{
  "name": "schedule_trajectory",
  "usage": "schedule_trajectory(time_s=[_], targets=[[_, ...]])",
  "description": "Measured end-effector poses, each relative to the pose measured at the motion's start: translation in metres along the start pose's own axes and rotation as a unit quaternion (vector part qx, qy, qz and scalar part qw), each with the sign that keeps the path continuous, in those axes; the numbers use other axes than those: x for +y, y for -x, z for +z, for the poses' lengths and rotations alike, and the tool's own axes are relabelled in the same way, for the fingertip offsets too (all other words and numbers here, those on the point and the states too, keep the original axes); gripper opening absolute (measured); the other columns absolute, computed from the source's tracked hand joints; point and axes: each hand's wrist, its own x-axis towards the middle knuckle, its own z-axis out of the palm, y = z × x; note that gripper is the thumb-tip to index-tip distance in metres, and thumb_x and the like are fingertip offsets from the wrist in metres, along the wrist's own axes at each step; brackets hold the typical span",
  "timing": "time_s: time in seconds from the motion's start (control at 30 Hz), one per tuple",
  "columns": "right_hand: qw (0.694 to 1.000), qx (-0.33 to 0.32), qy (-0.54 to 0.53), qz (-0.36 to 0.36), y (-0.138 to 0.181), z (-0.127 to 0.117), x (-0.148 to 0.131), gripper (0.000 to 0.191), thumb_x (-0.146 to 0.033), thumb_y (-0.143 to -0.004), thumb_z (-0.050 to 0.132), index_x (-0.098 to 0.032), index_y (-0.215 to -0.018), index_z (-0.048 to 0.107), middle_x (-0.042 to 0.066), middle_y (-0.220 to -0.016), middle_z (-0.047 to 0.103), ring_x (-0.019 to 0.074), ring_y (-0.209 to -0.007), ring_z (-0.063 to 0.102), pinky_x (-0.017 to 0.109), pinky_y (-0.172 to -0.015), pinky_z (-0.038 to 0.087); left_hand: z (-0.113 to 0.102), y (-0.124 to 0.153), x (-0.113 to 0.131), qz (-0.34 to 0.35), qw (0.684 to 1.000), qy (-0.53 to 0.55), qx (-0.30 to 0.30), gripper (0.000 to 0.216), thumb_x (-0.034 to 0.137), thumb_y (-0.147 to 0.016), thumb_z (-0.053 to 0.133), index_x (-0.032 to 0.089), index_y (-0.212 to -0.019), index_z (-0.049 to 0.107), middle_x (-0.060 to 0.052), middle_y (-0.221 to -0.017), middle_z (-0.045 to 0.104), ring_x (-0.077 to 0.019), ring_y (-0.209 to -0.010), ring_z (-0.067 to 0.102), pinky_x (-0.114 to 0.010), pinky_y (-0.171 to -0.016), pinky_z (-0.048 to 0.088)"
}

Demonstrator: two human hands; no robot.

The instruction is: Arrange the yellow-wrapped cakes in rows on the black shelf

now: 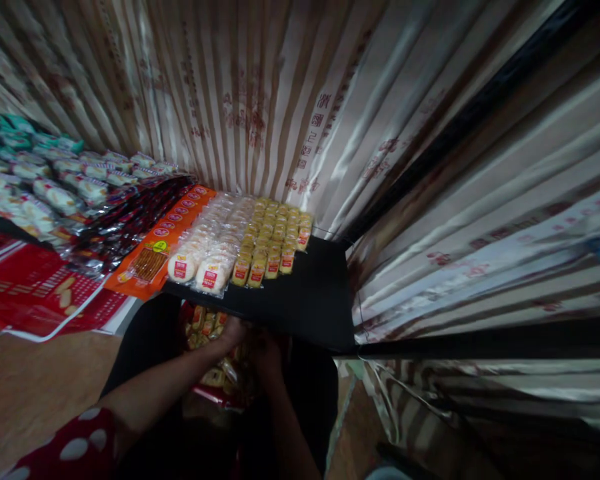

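below a flat black shelf [315, 283], a bare left hand [234, 330] and right hand [267, 357] rest in a glossy red container [220, 400]; small gold-wrapped oblong snacks [199, 320], pointing every way, lie left of the nearer left hand; shadow hides whether fingers are apart or clamped.

We are looking at small yellow packets [213, 379] lying jumbled, partly hidden, in a red container [219, 400] just below the black worktop [313, 287], where similar red-labelled packets [269, 241] are lying in close rows.
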Motion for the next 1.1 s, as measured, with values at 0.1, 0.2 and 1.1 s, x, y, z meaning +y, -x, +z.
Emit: schedule_trajectory(time_s=[0.1,0.2,1.1], targets=[[0.992,0.019,-0.124,0.019,0.019,-0.008,0.005,0.040,-0.027,-0.073,0.052,-0.018,-0.110,0.062,0.008,-0.113,0.064,0.0227,-0.108,0.058,0.034,-0.094,0.043,-0.006,0.021,-0.004,-0.001,1.000,0.000,0.002,0.031,0.001,-0.076,0.044,0.012,-0.095,0.066,-0.007,-0.103,0.065,-0.0185,-0.104,0.056,-0.029,-0.094,0.041],[0.978,0.033,-0.202,0.047,0.039,-0.018,0.008,0.037,-0.033,-0.068,0.057,-0.017,-0.100,0.065,0.008,-0.104,0.068,0.0234,-0.099,0.061,0.035,-0.089,0.046,-0.013,0.043,-0.007,0.002,1.000,0.010,-0.002,0.032,0.003,-0.074,0.043,0.010,-0.093,0.067,-0.008,-0.103,0.065,-0.0180,-0.099,0.058,-0.028,-0.090,0.043],[0.889,0.057,-0.452,0.057,0.069,-0.098,-0.079,0.048,-0.056,-0.059,0.071,-0.016,-0.084,0.062,0.002,-0.072,0.068,0.0141,-0.058,0.063,0.021,-0.048,0.044,-0.057,0.072,0.078,0.131,0.984,0.054,-0.109,0.035,0.042,-0.072,0.053,0.011,-0.082,0.064,0.002,-0.063,0.056,-0.0106,-0.058,0.046,-0.021,-0.057,0.036]])
